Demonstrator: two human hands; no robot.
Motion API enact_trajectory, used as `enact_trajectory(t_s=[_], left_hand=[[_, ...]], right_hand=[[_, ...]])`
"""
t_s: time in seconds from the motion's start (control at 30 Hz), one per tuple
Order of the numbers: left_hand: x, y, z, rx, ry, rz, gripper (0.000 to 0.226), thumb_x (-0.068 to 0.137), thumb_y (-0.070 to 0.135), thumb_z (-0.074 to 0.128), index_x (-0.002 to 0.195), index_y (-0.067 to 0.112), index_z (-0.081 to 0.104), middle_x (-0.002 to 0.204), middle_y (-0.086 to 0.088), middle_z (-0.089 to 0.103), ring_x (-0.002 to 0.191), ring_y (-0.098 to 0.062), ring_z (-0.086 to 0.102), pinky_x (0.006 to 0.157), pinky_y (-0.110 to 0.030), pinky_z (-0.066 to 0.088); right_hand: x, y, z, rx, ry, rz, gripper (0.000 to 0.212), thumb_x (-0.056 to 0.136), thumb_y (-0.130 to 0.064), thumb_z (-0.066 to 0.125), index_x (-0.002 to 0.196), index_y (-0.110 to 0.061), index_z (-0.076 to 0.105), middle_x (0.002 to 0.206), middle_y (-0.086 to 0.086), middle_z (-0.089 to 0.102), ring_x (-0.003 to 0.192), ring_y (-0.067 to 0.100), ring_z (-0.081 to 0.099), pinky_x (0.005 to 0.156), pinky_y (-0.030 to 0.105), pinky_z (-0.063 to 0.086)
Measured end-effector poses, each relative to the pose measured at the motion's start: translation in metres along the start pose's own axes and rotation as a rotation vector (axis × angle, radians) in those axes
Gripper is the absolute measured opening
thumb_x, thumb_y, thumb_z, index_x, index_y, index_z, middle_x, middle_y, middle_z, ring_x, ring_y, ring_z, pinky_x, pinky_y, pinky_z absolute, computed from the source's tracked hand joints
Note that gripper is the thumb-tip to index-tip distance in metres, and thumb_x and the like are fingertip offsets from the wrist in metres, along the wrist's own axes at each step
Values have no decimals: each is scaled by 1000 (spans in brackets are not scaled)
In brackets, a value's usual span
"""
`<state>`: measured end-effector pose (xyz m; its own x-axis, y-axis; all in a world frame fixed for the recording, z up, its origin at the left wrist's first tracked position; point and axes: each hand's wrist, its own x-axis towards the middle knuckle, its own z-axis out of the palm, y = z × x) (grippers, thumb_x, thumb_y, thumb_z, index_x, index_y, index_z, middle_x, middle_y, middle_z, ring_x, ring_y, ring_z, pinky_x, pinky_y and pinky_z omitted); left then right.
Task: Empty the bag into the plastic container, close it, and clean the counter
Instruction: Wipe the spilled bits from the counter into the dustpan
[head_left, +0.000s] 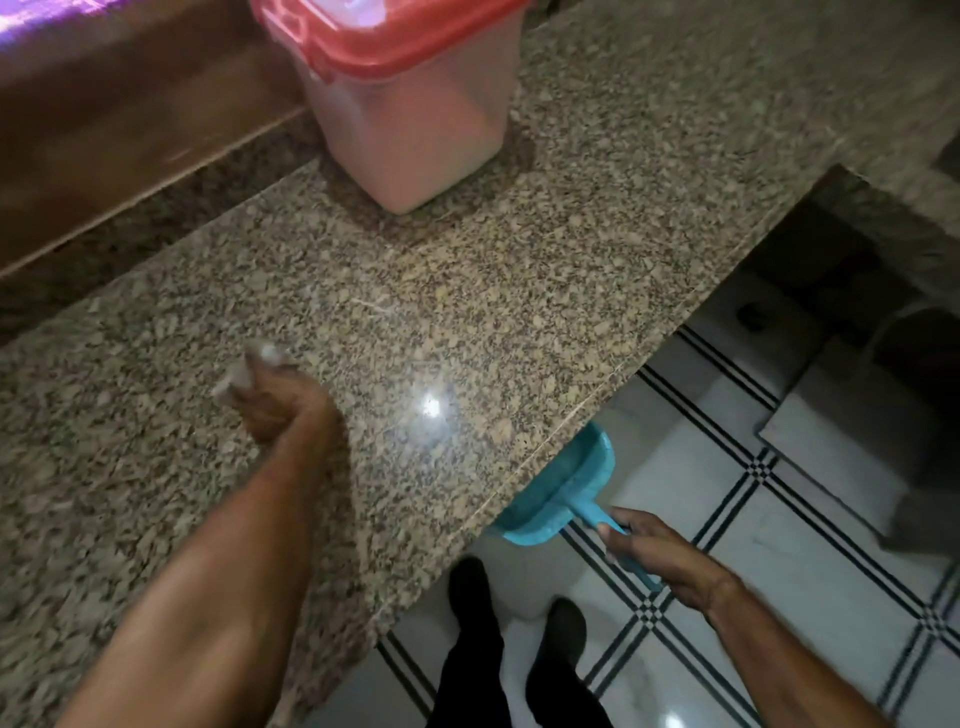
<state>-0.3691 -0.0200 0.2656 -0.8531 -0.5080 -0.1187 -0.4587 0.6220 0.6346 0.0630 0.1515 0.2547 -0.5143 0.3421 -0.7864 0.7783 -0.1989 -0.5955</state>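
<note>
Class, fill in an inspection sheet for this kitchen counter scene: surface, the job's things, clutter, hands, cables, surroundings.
Surface: speckled granite counter, glossy, with a light reflection near its front edge.
Job's things: plastic container stands at the back with its red lid on; blue dustpan sits just below the counter's front edge.
Clutter: nothing seen.
Hands: left hand on the counter clutching a pale cloth, blurred; right hand gripping the dustpan handle.
Cables: nothing seen.
Surroundings: white tiled floor with black lines; wooden ledge behind the counter.
</note>
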Motion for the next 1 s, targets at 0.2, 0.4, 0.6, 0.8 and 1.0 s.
enact_trajectory(t_s=[0.2, 0.4, 0.6, 0.8, 1.0], left_hand=[[-122, 57, 42, 174, -563, 961, 28, 108, 44, 44, 123, 32, 64, 118, -5, 70, 90, -22, 69, 72, -38, 62], [-154, 52, 38, 33, -709, 1046, 38, 102, 65, 41, 117, 41, 66, 100, 10, 69, 72, -3, 64, 57, -17, 49], [-42, 110, 92, 10, -278, 450, 45, 78, 49, 39, 76, 17, 70, 85, -9, 73, 83, -31, 67, 83, -43, 57], [-162, 120, 94, 36, -736, 1312, 37, 110, 31, 46, 74, 36, 48, 79, 7, 58, 69, -16, 59, 51, -21, 42], [-198, 100, 81, 1, -933, 1479, 36, 108, 47, 41, 129, 34, 68, 109, 6, 62, 88, -14, 64, 63, -21, 52]], right_hand=[[-6, 1, -3, 85, 43, 49, 26, 104, -25, 60, 123, -10, 68, 91, -1, 63, 87, 12, 60, 74, 16, 53], [-8, 2, -7, 128, 69, 71, 25, 104, -30, 59, 124, -17, 67, 96, -3, 64, 86, 11, 62, 71, 11, 51], [-7, 20, -17, 218, 105, 70, 30, 101, -39, 63, 125, -22, 69, 101, 3, 67, 95, 16, 65, 94, 33, 56], [-6, 29, -25, 215, 134, 82, 35, 95, -49, 67, 118, -24, 73, 91, 0, 69, 88, 13, 65, 100, 50, 54], [-8, 9, -37, 202, 124, 94, 28, 103, -36, 60, 124, -18, 68, 100, 5, 67, 89, 11, 63, 79, 23, 54]])
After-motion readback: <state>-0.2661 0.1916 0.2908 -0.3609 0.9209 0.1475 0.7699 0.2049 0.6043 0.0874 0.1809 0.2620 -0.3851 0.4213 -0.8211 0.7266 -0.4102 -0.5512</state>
